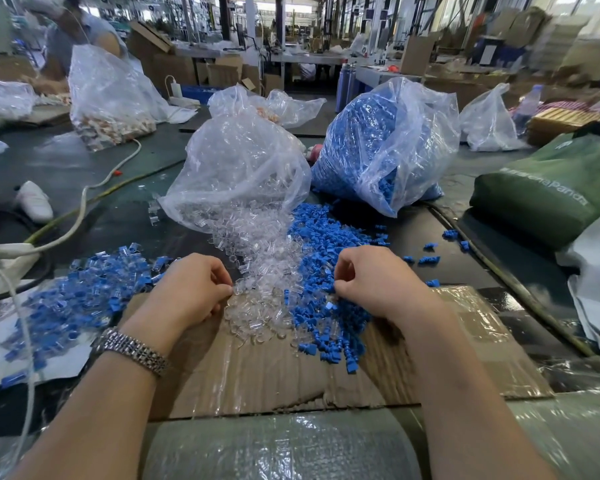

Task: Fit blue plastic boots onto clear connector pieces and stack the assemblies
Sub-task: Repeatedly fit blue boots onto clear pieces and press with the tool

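A heap of clear connector pieces spills from an open clear bag onto a taped cardboard sheet. Beside it on the right lies a heap of loose blue boots. My left hand sits at the left edge of the clear heap, fingers curled, its fingertips pinching a clear piece. My right hand rests on the blue heap with curled fingers picking at a blue boot. Finished blue-and-clear assemblies are piled at the left.
A big bag of blue boots stands behind on the right, a green bag further right. White cables cross the left side. Another person works at the far left among more plastic bags.
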The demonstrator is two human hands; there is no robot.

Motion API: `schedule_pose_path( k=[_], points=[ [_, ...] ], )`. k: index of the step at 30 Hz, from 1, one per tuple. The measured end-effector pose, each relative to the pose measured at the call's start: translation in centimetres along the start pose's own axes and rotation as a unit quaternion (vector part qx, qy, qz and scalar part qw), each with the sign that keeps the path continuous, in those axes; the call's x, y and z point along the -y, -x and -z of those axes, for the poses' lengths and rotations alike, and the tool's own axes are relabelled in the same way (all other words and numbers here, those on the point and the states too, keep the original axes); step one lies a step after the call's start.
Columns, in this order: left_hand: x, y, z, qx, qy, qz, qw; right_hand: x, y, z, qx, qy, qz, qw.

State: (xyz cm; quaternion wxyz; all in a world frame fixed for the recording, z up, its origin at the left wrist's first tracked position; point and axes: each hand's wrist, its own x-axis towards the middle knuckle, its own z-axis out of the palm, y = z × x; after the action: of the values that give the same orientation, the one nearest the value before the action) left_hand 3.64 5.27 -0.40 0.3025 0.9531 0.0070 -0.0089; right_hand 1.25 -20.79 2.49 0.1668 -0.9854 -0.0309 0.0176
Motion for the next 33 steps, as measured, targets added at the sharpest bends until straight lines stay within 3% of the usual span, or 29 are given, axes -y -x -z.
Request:
schedule_pose_path(
  k=[6,9,11,13,15,18,22,29,33],
  points=[
    [0.0,0.1,0.5,-0.006,0.006,-0.007,1.000,-0.2,-0.2,0.0,-0.055,-0.084,0.013,0.995],
    [-0.1,0.1,1.1,-0.044,0.129,-0.006,0.991,-0.2,-0.1,0.2,-0.081,-0.146,0.018,0.986],
    [-0.5,0.3,1.6,-0.006,0.322,0.024,0.946,0.1,0.1,0.3,-0.090,-0.193,0.024,0.977],
    [-1.2,0.6,1.7,0.068,0.502,0.045,0.861,0.4,0.2,0.4,-0.094,-0.239,0.035,0.966],
    [-1.6,0.7,1.4,0.102,0.571,0.043,0.813,0.8,0.2,0.4,-0.099,-0.291,0.048,0.950],
    [-2.1,0.7,0.6,0.114,0.598,0.037,0.792,1.2,0.2,0.4,-0.097,-0.359,0.065,0.926],
    [-2.3,0.6,0.2,0.099,0.560,0.009,0.823,1.8,0.2,0.2,-0.069,-0.449,0.094,0.886],
    [-3.4,1.1,-0.3,0.157,0.682,0.046,0.713,2.6,0.3,-0.1,-0.091,-0.467,0.135,0.869],
    [-3.9,1.5,-0.6,0.170,0.690,0.040,0.702,2.7,0.4,-0.2,-0.102,-0.417,0.163,0.888]
  ],
)
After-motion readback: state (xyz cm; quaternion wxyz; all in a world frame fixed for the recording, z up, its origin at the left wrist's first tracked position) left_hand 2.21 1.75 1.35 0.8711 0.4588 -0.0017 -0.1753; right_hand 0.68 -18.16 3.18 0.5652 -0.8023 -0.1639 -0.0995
